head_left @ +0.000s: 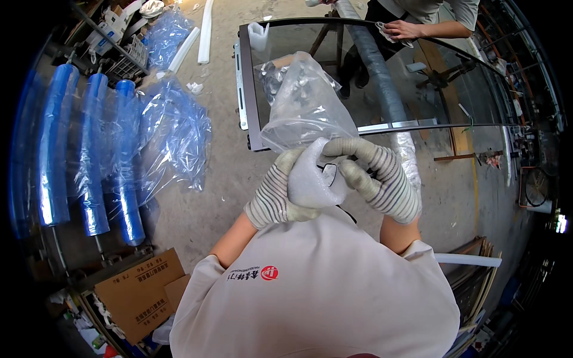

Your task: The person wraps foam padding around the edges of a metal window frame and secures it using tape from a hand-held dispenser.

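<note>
White foam wrap (311, 184), curled into a short sleeve, is held up in front of my chest. My left hand (276, 192), in a striped knit glove, grips its left side with the thumb beneath. At its open right end, a small dark piece with a clear or shiny part (328, 173) shows inside. My right hand (385, 182), gloved alike, has its fingers bent around that opening and the thumb close to the dark piece; what it pinches is partly hidden. Just beyond lies a crumpled clear plastic bag (310, 116) on a dark-framed glass panel (253, 113).
Across the panel a co-worker's hand (401, 30) holds a cloth on the glass. Foam-wrapped support tubing (382, 83) runs beneath the panel. Blue film rolls (126, 161) stand at left beside loose blue film (176, 134). A cardboard box (140, 292) sits lower left.
</note>
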Motion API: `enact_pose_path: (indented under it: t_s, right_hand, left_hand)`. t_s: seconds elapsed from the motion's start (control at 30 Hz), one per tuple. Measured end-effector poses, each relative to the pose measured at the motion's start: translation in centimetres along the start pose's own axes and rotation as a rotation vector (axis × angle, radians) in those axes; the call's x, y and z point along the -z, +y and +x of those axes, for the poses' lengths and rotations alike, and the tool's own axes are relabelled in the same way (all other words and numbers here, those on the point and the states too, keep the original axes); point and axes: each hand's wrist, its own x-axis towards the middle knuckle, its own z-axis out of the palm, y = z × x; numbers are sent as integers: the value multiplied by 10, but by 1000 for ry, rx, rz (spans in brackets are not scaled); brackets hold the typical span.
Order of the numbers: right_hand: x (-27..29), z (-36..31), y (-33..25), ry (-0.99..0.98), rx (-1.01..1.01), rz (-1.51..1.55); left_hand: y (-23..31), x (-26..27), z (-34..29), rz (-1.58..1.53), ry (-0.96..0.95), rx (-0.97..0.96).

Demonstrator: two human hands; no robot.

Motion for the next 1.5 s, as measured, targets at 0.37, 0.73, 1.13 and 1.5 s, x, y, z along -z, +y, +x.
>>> enact_pose_path:
  t_s: [0.37, 0.73, 1.13, 1.5]
  right_hand:
    - [6, 3, 20, 308, -303, 807]
    - [-21, 13, 22, 357, 46, 890]
    - [-29, 10, 20, 254, 89, 507]
    - [-13, 0, 17, 280, 194, -278]
  left_hand:
    - [-16, -3, 1, 92, 22, -123]
    - [-15, -4, 2, 146, 88, -179]
    - [-20, 1, 4, 174, 136, -121]
    - [-21, 5, 11, 488, 257, -328]
